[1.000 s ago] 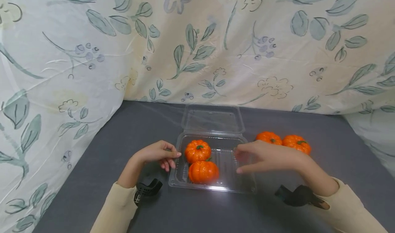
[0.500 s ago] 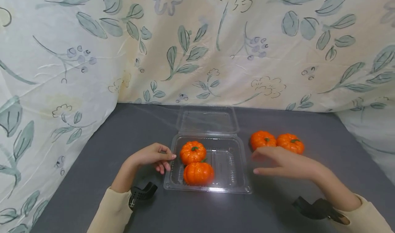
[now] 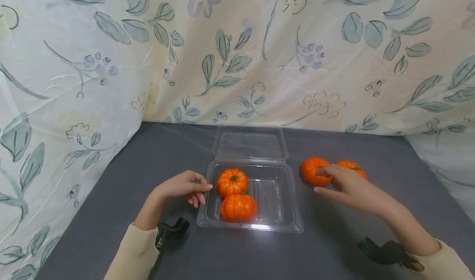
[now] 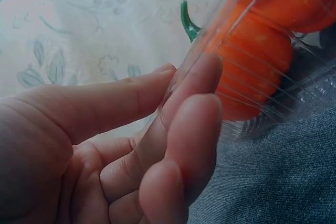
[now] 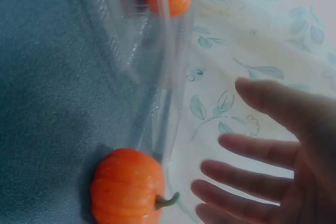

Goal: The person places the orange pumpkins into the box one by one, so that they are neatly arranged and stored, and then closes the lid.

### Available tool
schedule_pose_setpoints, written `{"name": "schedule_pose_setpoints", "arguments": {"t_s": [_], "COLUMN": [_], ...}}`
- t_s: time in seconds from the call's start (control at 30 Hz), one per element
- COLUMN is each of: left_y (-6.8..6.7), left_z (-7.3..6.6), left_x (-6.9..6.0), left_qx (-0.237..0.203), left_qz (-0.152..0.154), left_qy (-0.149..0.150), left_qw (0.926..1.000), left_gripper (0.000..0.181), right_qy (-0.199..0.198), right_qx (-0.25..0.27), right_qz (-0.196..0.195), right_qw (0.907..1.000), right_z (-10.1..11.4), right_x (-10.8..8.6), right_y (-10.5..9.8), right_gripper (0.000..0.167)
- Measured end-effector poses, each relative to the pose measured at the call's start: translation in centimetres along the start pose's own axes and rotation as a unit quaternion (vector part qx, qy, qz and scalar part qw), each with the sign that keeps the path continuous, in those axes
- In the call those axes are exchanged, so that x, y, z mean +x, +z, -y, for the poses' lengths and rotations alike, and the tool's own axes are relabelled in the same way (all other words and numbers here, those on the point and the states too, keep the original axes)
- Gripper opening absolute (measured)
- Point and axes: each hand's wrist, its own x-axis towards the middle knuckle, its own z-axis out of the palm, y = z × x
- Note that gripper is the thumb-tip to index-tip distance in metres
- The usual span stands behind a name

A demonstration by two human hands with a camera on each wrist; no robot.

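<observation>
A clear plastic clamshell container (image 3: pixel 269 197) lies with its lid folded back. Two small orange pumpkins, a rear one (image 3: pixel 231 185) and a front one (image 3: pixel 239 210), sit in its left half. My left hand (image 3: pixel 181 189) pinches the container's left rim; the left wrist view shows thumb and fingertips on either side of the clear edge. Outside, to the right, are a nearer-left pumpkin (image 3: pixel 312 170) and another pumpkin (image 3: pixel 349 164), partly covered by my right hand (image 3: pixel 352 189). In the right wrist view its fingers are spread, apart from the pumpkin (image 5: pixel 125 187).
The hinged lid (image 3: pixel 250 144) lies flat behind the container, near the floral curtain (image 3: pixel 237 57). Dark grey cloth (image 3: pixel 237 253) covers the table. Black camera straps (image 3: pixel 386 251) hang under both wrists.
My right hand has moved right, away from over the container, to the pumpkins outside it. The left hand keeps its hold on the rim. The head view has shifted slightly.
</observation>
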Motion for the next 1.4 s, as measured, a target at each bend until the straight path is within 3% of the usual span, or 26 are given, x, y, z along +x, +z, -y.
{"name": "schedule_pose_setpoints", "arguments": {"t_s": [0.23, 0.63, 0.97, 1.4], "left_y": [-0.2, -0.1, -0.1, -0.1], "left_z": [0.0, 0.0, -0.2, -0.3], "left_x": [-0.1, 0.0, 0.0, 0.0], "left_qx": [0.006, 0.012, 0.012, 0.011], "left_qz": [0.003, -0.003, -0.004, -0.004], "left_qy": [0.006, 0.000, -0.001, -0.007], "left_qw": [1.0000, 0.9999, 0.9999, 0.9999], "left_gripper": [0.027, 0.026, 0.027, 0.027], "right_qy": [0.020, 0.076, 0.069, 0.071], "right_qx": [-0.050, -0.063, -0.091, -0.083], "right_qz": [-0.062, -0.085, -0.093, -0.064], "right_qw": [0.9966, 0.9915, 0.9892, 0.9920], "right_z": [-0.4, -1.7, -2.7, -3.1], "right_x": [0.7, 1.7, 2.1, 2.4], "right_y": [0.5, 1.1, 2.1, 2.8], "right_gripper": [0.041, 0.045, 0.047, 0.045]}}
